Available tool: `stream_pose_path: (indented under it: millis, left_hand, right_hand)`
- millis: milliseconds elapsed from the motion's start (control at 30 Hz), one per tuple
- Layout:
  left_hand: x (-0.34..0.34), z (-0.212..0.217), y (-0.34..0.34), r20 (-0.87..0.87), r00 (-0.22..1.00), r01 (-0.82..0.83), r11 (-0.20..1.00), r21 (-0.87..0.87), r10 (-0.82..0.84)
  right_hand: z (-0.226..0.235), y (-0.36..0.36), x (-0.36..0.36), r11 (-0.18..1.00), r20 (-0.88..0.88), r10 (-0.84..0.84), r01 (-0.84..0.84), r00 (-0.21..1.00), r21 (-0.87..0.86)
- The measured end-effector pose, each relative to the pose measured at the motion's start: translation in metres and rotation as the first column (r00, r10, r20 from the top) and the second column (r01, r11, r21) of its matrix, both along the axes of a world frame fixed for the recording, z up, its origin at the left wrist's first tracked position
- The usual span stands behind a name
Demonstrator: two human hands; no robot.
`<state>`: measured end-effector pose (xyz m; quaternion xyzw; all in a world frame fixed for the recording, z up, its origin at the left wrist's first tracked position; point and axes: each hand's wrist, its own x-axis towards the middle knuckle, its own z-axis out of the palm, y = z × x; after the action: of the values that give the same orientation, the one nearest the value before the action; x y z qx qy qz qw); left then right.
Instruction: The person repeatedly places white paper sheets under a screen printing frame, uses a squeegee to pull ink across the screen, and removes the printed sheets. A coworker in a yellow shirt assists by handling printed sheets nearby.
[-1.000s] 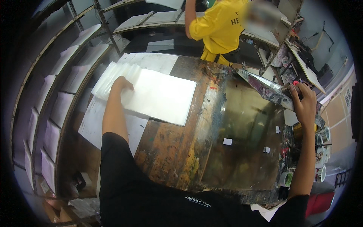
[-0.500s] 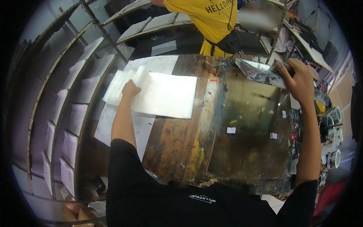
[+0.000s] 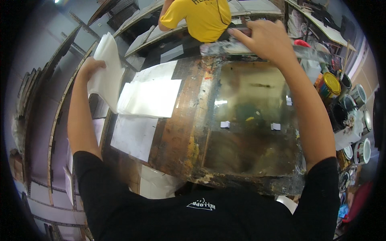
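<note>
My left hand (image 3: 91, 68) is raised at the left and closed round a limp white sheet (image 3: 107, 72), which may be several layers thick. Its lower corner hangs down to the left end of a stack of white sheets (image 3: 155, 97) on the worktable. At the far edge, my right hand (image 3: 267, 38) has its fingers over the dark bar of a raised, ink-smeared screen-printing frame (image 3: 227, 47). The fingertips are partly hidden. Below it is a glossy printing bed (image 3: 245, 154) with small white paper tabs (image 3: 225, 125) on it.
Paint cans (image 3: 331, 83) and tubs crowd the right side. Drying racks (image 3: 52, 140) rise along the left. Beyond the table, a person in a yellow shirt (image 3: 205, 18) is near shelves of white sheets. Pale paper (image 3: 136, 136) lies under the stack.
My left hand has lifted a white sheet up and left off the stack. The view has shifted, and my right hand with the frame now appears farther left and higher.
</note>
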<state>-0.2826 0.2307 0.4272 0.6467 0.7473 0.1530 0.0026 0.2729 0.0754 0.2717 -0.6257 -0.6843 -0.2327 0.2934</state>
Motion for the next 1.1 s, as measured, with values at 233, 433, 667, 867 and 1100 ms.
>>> stream_pose_path:
  millis: [233,433,667,867,1100]
  left_hand:
    - [0.128,-0.037,-0.036,0.379,0.922,0.132,0.984,-0.117,-0.078]
    - [0.205,-0.098,-0.05,0.708,0.702,0.253,0.903,-0.349,0.077]
    - [0.269,-0.29,-0.043,0.832,0.529,0.418,0.803,-0.425,0.166]
    - [0.297,-0.392,-0.046,0.783,0.613,0.389,0.822,-0.416,0.106]
    - [0.285,-0.411,-0.029,0.808,0.59,0.475,0.808,-0.348,0.001]
  right_hand:
    - [0.035,0.02,0.01,0.987,-0.047,-0.005,-0.003,0.999,-0.158]
    - [0.044,0.025,0.02,0.98,-0.029,0.056,-0.06,0.998,-0.19]
    - [0.046,0.018,0.017,0.98,0.014,0.084,-0.08,0.996,-0.181]
    - [0.046,0.023,0.013,0.964,0.0,-0.02,0.019,1.0,-0.264]
    - [0.056,0.006,0.008,0.972,-0.023,-0.051,0.044,0.998,-0.23]
